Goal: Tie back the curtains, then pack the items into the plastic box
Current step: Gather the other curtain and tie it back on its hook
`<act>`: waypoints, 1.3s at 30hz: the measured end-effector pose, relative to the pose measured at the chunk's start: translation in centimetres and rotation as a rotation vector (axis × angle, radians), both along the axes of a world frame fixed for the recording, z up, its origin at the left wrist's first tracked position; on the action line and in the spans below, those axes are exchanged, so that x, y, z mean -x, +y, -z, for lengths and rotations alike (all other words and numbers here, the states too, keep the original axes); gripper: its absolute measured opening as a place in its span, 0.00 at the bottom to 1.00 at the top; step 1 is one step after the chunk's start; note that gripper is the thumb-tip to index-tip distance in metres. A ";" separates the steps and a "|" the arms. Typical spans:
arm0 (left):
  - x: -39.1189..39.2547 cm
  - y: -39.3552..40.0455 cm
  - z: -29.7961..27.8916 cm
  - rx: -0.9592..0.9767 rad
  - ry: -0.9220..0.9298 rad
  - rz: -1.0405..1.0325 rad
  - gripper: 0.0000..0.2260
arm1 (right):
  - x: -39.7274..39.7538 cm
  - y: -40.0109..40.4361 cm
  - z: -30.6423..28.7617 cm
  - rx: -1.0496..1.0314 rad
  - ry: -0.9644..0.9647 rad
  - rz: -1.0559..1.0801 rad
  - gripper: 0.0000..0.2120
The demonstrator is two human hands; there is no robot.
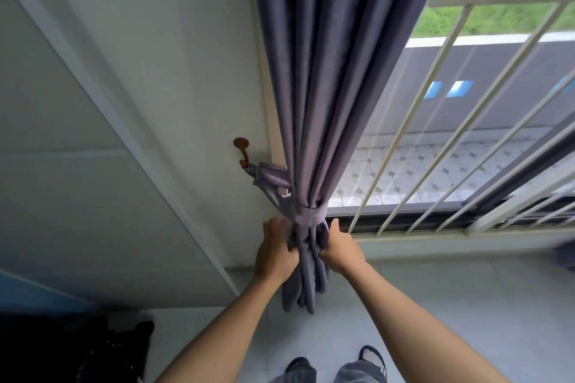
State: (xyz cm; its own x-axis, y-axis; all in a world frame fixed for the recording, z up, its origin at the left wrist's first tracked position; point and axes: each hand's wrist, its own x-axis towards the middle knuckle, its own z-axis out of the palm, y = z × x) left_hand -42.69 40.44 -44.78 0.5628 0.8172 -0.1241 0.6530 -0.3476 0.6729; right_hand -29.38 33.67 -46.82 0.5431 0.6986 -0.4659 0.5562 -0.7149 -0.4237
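Head view shows your two hands on the gathered grey-purple fabric curtain [314, 87], just under the matching grey-purple fabric tie-back band [309, 214] that already cinches it. Your left hand [275, 253] grips the left side of the bunch with its fingers curled into the folds; your right hand [340, 249] pinches the right side in the same way, thumb raised toward the band. Both hands touch the cloth, level with each other, neither nearer than the other.

What matters for the coming move is the curtain's long axis: it runs straight up and down, from the top of the frame through the band to its hem near the pale tiled floor [466, 305], directly ahead of you between your hands. The band's tail leads up and to the left to the small brown metal wall hook [242, 151], on your left hand's side, so that hand looks better placed to reach it. The barred window [466, 140] stands on the right. No plastic box is in sight, so packing seems not yet begun.
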 end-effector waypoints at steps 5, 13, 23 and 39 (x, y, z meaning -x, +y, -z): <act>-0.3 -0.2 0.8 -0.091 0.162 0.113 0.18 | 0.5 0.5 0.3 0.069 -0.096 -0.070 0.14; -1.3 1.3 1.8 0.010 0.046 0.116 0.08 | 2.1 -0.9 1.6 0.080 -0.197 -0.119 0.08; -1.7 2.1 1.9 -0.078 0.244 0.236 0.16 | 0.5 0.5 1.5 0.084 -0.119 -0.038 0.11; -2.1 2.2 3.1 -0.092 0.397 0.215 0.12 | 1.1 0.2 2.6 0.114 -0.260 -0.123 0.08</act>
State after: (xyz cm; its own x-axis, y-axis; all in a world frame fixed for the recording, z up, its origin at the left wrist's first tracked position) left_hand -40.63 42.63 -47.88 0.6442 0.7049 -0.2967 0.7606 -0.5497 0.3454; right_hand -30.44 33.91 -49.41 0.5692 0.7175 -0.4015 0.7205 -0.6705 -0.1767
